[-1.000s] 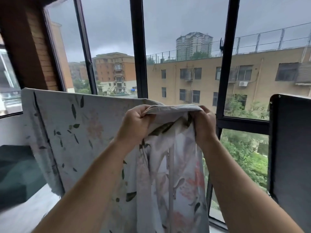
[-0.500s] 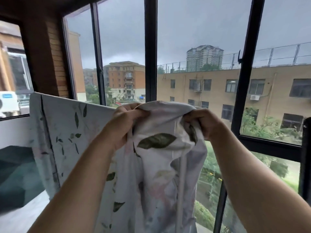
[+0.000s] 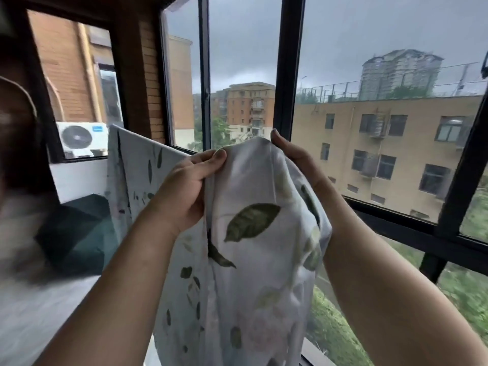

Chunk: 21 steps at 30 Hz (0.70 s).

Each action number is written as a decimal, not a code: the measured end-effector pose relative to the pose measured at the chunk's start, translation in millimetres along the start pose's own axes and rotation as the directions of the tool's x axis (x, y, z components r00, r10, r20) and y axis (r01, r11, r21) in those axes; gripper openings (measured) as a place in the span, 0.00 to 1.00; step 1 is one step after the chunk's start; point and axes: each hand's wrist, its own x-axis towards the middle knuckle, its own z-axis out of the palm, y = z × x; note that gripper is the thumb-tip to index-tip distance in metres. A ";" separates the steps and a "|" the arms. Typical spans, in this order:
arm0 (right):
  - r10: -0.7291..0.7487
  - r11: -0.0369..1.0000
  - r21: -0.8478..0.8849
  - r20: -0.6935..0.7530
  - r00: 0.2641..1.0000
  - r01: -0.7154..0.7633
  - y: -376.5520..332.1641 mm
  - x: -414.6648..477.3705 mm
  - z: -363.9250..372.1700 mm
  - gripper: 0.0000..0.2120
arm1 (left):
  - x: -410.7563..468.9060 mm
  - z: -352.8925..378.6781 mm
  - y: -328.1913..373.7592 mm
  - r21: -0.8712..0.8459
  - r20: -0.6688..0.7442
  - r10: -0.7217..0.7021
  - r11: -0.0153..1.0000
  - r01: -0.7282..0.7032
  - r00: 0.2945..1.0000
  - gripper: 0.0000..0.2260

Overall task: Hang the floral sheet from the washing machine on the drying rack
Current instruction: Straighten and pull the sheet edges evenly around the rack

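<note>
Hands, left (image 3: 188, 187) and right (image 3: 297, 159), grip floral sheet (image 3: 260, 276), bottom cut off.

There are two hands, a left hand (image 3: 184, 196) and a right hand (image 3: 294, 158). There is one sheet (image 3: 261, 281) with one big green leaf (image 3: 250, 220) (the small leaves are too blurry to count). Outside are one white fan box (image 3: 80, 137) and one tall tower (image 3: 396, 72).

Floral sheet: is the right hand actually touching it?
Touching. The head view shows the right hand curled round the bunched top edge of the floral sheet, with no gap between them. The left hand grips the same edge.
</note>
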 end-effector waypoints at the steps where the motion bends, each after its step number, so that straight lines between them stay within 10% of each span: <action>1: 0.026 0.999 -0.023 -0.016 1.000 -0.026 -0.7 7.1 1.7 0.18 | 0.3 -2.5 -0.2 -0.005 -0.048 -0.003 1.000 0.003 0.999 0.08; 8: 0.069 0.962 -0.265 0.031 0.997 -0.058 5.4 45.1 11.4 0.23 | 5.6 -20.4 -8.2 0.033 -0.240 -0.043 0.998 0.053 0.970 0.21; 14: -0.007 0.590 -0.806 0.055 0.998 0.048 42.2 61.5 9.3 0.12 | -1.7 -28.8 -28.3 0.214 -0.323 -0.025 0.972 0.099 0.946 0.15; 18: -0.042 0.862 -0.506 -0.016 0.999 0.028 44.9 73.3 13.3 0.14 | 3.4 -18.1 -25.6 0.221 -0.346 0.011 0.973 0.070 0.938 0.18; 21: -0.102 0.792 -0.608 -0.058 0.993 0.046 26.2 83.2 18.9 0.14 | 17.6 -13.4 -13.4 0.217 -0.441 0.093 0.976 0.006 0.893 0.11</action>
